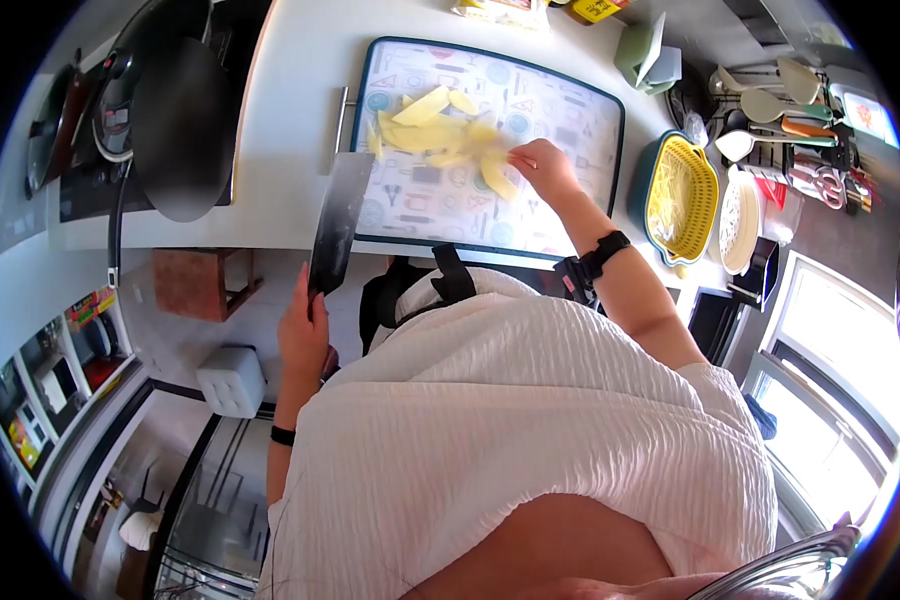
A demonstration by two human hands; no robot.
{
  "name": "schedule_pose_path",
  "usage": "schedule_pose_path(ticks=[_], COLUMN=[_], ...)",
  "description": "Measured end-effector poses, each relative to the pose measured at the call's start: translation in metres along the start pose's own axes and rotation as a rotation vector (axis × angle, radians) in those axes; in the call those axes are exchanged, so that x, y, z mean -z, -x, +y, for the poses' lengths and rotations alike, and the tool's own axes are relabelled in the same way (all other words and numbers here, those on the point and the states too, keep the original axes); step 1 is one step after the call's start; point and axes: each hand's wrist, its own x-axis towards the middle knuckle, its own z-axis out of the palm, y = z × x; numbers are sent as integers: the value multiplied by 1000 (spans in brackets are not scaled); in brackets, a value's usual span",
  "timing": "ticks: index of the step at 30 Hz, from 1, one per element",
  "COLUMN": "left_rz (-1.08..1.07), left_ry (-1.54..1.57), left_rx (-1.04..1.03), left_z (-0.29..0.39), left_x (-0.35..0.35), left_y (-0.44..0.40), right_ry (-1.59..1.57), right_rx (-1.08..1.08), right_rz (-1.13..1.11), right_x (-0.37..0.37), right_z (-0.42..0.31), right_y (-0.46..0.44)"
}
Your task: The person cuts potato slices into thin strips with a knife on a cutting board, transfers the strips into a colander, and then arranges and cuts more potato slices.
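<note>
Pale yellow slices [425, 135] lie spread over the left and middle of a patterned cutting board [560, 110] with a dark rim. My left hand [302, 325] is wrapped round the handle end of a broad dark knife [340, 220], whose blade points up to the board's left edge. Over the board, my right hand [545, 165] has its fingers pressed together beside the slices at the right of the spread. Whether anything is between those fingertips is too small to make out.
Right of the board stand a yellow basket [682, 200] with pale shreds and a white round colander [739, 222]. Utensils hang in a rack [775, 110] behind them. A stove [225, 110] is at the left. A stool [232, 380] stands on the floor.
</note>
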Motion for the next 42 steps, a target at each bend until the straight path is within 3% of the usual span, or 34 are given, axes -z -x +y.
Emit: schedule_pose_path(ticks=[4,8,11,18,21,33,36,42], left_rz=[-36,-24,-39,-62,-55,-92,-59,-26], left_ry=[-24,-19,-41,-16,-32,-31,-42,-75], left_rx=[-13,-74,-65,-50,-54,-19,-25,-13], left_z=[2,-1,5,10,8,5,-4,-8], left_x=[3,0,4,10,10,15,12,17], left_y=[-5,-9,-10,-11,-10,-10,-8,2], right_ry=[-265,47,201,213,197,226,315,366], right_rx=[-257,-144,11,-64,66,166,200,372], right_rz=[-216,-158,70,126,261,65,141,82], right_x=[8,-10,-30,-51,-54,-40,-28,-20], right_z=[-19,-28,-24,-9,-12,-16,-39,-87], right_y=[18,21,32,40,42,23,18,-77])
